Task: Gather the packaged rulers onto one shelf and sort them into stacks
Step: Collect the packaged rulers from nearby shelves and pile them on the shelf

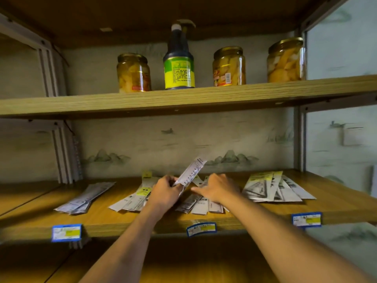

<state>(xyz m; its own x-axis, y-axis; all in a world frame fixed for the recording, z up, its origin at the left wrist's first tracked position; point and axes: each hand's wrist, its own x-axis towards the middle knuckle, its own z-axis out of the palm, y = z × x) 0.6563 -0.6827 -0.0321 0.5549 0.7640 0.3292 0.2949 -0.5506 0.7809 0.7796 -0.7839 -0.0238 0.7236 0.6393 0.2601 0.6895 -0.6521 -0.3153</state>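
Observation:
Packaged rulers lie on the wooden shelf [106, 218] in three groups: a grey stack at the left [81, 199], a loose spread in the middle [132, 200] and a fanned pile with yellow headers at the right [271, 187]. My left hand [166, 190] is shut on one clear packaged ruler [191, 173], which tilts up and to the right above the middle spread. My right hand [217, 187] rests palm down on the middle spread with fingers apart, pressing the packages. Parts of the middle packages are hidden under both hands.
The shelf above [183, 100] carries three jars of yellow preserved fruit [133, 73] and a dark sauce bottle [179, 64]. Blue price tags [66, 232] hang on the front edge. Metal uprights [301, 139] frame both sides. A lower shelf [183, 270] shows beneath my arms.

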